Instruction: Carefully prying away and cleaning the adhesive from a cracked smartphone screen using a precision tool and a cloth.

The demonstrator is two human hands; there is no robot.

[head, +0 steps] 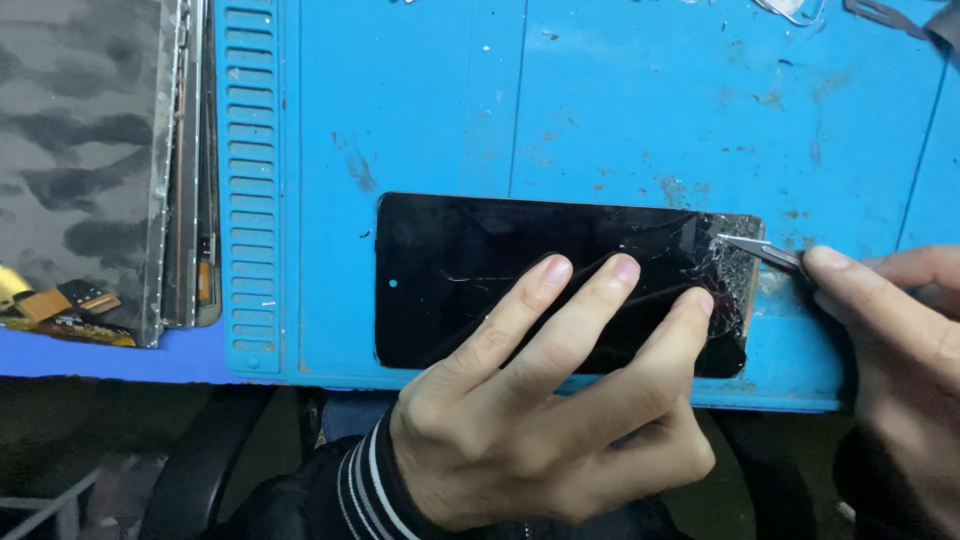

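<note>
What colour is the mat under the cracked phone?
The mat is bright blue, scuffed with grey marks, seen best in the head view.

Single head-worn view, steeply downward, close over blue mat [620, 110] at the desk edge.

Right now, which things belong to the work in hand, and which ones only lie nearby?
In use: black phone with cracked glass screen, held flat by left hand; thin metal blade tool in right hand; blue rubber work mat.

Lying about: stacked grey display panels; orange flex cable.
</note>
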